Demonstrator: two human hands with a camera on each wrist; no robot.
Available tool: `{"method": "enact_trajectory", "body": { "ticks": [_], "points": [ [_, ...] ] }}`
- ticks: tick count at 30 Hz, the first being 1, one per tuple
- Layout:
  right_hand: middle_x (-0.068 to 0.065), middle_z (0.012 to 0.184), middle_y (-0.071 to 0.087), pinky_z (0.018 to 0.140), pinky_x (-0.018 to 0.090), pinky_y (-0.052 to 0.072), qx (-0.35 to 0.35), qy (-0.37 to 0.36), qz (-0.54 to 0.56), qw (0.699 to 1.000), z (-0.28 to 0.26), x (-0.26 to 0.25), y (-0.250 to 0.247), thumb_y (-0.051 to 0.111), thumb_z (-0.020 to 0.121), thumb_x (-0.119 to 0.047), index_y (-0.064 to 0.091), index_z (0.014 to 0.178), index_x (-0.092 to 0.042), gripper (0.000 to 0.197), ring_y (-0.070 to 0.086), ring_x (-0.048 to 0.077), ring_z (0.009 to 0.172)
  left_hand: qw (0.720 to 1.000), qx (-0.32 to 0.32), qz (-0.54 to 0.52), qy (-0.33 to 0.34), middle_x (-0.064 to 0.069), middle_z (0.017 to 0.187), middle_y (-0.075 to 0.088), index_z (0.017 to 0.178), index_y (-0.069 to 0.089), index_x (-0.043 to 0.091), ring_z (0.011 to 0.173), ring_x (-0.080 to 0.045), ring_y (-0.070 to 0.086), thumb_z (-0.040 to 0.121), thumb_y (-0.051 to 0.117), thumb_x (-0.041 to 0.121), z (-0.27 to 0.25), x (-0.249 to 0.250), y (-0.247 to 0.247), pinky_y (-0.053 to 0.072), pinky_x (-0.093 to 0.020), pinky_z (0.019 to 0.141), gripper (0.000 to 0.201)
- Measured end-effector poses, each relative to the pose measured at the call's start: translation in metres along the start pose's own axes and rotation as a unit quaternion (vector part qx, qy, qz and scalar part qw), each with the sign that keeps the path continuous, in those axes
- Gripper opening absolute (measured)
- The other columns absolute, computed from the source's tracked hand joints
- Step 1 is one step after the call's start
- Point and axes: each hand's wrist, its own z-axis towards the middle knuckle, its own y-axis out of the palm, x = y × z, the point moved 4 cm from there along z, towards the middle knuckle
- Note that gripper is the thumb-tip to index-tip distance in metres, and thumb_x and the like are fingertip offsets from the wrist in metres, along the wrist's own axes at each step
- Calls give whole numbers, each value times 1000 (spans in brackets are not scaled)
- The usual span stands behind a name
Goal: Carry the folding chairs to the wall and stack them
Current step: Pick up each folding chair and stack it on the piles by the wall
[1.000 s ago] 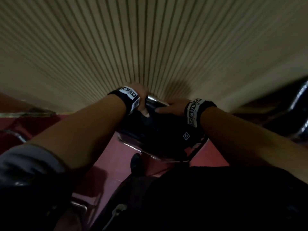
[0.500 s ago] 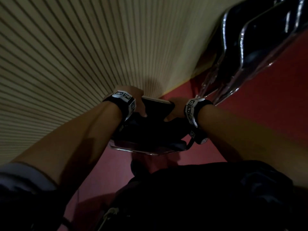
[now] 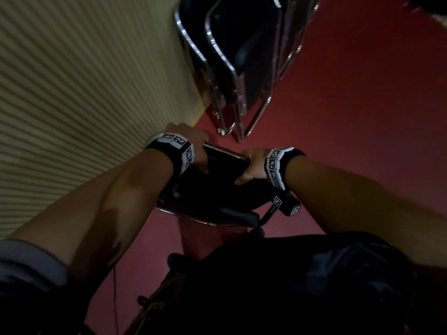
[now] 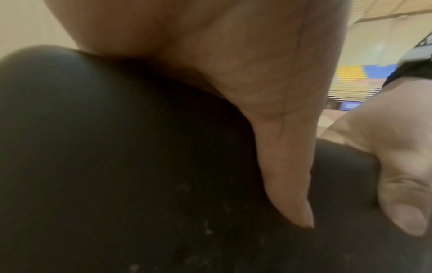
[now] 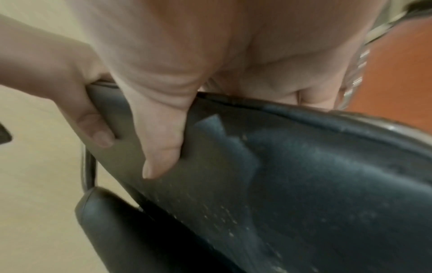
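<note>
I hold a folded black chair with a chrome frame in front of my body. My left hand grips the top edge of its backrest on the left, thumb pressed on the black padding. My right hand grips the same edge on the right, thumb lying on the worn dark backrest. Both thumbs show in the wrist views; the other fingers wrap behind the edge. A stack of folded chairs leans against the ribbed beige wall, just ahead of my hands.
The floor is dark red and stretches to the right of the stacked chairs. The wall runs along my left side. My dark clothing fills the bottom of the head view.
The view has swung right: the stacked chairs have come from the right edge to straight ahead and nearer. Both hands keep the same grip on the carried chair.
</note>
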Motion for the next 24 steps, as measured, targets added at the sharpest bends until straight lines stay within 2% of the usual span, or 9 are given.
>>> {"method": "enact_trajectory", "body": {
  "ticks": [2,4,8,10,12,14,17,21,24],
  "points": [
    [-10,120,70,95,40,60,7,30,16,999,-7,48,-24,91,56,-67,60,133,-38,88,70,19,104,999,10,20,25,12,90,65,94,62,36,81,-19,61,45,82,73,20,51,-20,48,-35,79,65],
    [-10,119,72,97,41,59,2,46,42,998,-13,87,-43,95,59,-58,61,135,-40,85,71,19,104,999,13,27,39,12,90,64,96,63,36,85,-20,59,45,84,73,35,92,-33,47,-35,83,66],
    [-9,112,74,96,43,59,44,92,47,994,-38,174,-83,97,64,-50,64,129,-40,74,71,22,104,995,34,20,91,14,92,67,94,61,39,88,-20,64,38,78,82,71,180,-51,53,-32,78,73],
    [-9,112,73,93,39,58,64,116,31,991,-50,211,-99,96,66,-51,64,130,-39,73,69,22,103,992,38,21,120,15,89,66,95,60,40,87,-18,65,44,79,80,88,218,-54,53,-31,77,67],
    [-9,116,71,88,33,51,88,131,6,987,-61,240,-112,94,70,-52,59,136,-40,75,67,24,106,989,37,22,139,15,90,67,100,60,40,88,-18,66,50,80,77,102,250,-55,54,-34,82,65],
    [-8,118,70,90,39,43,121,142,-31,982,-65,260,-126,92,71,-54,57,137,-42,75,66,27,114,988,38,14,146,14,90,68,102,60,39,88,-17,66,53,81,74,118,273,-53,56,-36,83,64],
    [-10,113,69,108,58,35,154,174,-65,970,-66,288,-147,89,68,-61,57,127,-46,69,63,29,116,986,35,-20,160,14,90,67,100,59,39,84,-16,65,53,84,68,146,300,-57,56,-34,81,60],
    [-11,114,70,112,59,31,170,203,-58,963,-57,324,-189,89,63,-65,56,126,-50,72,62,30,117,982,46,-34,178,14,89,66,99,60,37,82,-14,63,57,88,63,190,331,-85,48,-29,72,57],
    [-10,114,70,111,56,34,161,214,-36,963,-43,342,-210,90,62,-63,57,125,-50,72,63,30,116,982,43,-16,183,11,92,65,109,61,34,87,-18,62,58,89,66,219,345,-105,50,-30,77,66]
  ]
}}
